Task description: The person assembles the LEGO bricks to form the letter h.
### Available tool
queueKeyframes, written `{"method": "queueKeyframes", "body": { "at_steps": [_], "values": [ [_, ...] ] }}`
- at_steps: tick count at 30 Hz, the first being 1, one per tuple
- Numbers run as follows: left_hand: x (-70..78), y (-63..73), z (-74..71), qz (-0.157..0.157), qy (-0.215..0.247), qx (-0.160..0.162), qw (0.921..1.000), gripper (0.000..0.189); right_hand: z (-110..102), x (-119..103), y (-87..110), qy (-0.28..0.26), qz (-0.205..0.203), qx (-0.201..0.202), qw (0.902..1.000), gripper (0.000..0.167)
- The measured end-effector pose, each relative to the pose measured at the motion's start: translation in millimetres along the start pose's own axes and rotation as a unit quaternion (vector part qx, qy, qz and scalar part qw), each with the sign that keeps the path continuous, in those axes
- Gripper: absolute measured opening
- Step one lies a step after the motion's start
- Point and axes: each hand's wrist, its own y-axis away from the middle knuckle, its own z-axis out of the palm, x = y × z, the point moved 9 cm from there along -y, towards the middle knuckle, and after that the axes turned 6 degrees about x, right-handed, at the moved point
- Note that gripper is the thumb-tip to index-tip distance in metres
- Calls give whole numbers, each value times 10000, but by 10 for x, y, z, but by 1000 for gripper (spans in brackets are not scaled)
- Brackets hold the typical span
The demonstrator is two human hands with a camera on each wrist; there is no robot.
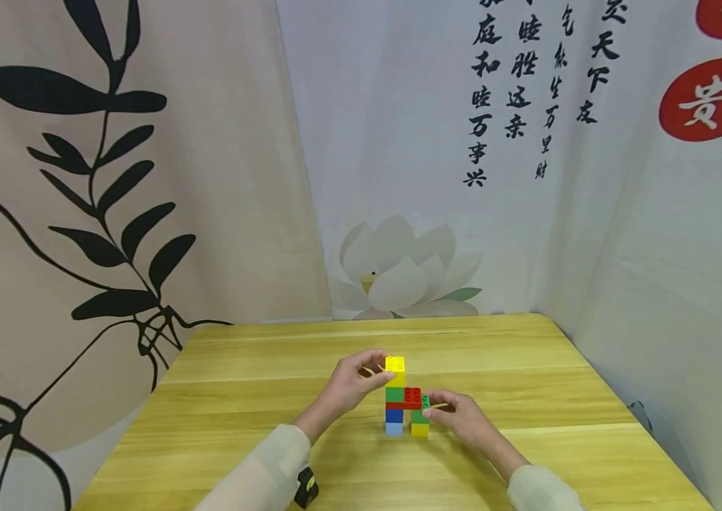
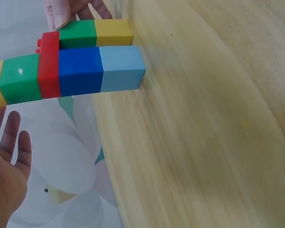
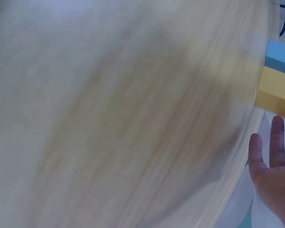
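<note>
A small structure of toy building bricks stands on the wooden table (image 1: pixel 259 397). Its taller column runs up from a light blue brick (image 1: pixel 394 429) through a dark blue brick (image 1: pixel 394 415), a red brick (image 1: pixel 412 397) and a green brick (image 2: pixel 19 78) to a yellow brick (image 1: pixel 395 365) on top. My left hand (image 1: pixel 351 383) pinches that top brick between thumb and fingers. On the shorter column, my right hand (image 1: pixel 463 419) holds a green brick (image 2: pixel 78 34) from the right side, above a lower yellow brick (image 3: pixel 275 90). The red brick spans both columns.
Behind the table hangs a printed curtain (image 1: pixel 386 177) with a lotus, dark leaves and writing. A small black device (image 1: pixel 306 488) shows beneath the left sleeve (image 1: pixel 265 468). A dark cable (image 1: pixel 640 411) lies past the table's right edge.
</note>
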Motion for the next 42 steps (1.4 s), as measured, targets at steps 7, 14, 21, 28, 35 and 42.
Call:
{"method": "queueKeyframes", "body": {
  "at_steps": [7,14,21,28,35,42],
  "values": [
    [-126,87,46,19,-369,-160,9992,45,21,-9,34,-125,-16,-63,9999,45],
    [-203,184,78,128,-445,-126,9988,55,30,-11,40,-220,12,-108,9997,49],
    [-100,230,46,507,-494,200,9973,69,26,-19,34,-218,-24,-92,9997,49],
    [-84,266,137,714,-523,111,9960,83,21,-16,31,-174,-7,-66,9998,49],
    [-120,242,162,704,-371,180,9967,86,41,-14,29,-248,-89,-153,9995,51],
    [-144,159,149,533,-276,168,9981,84,23,-53,36,36,-186,123,9997,55]
  ]
}}
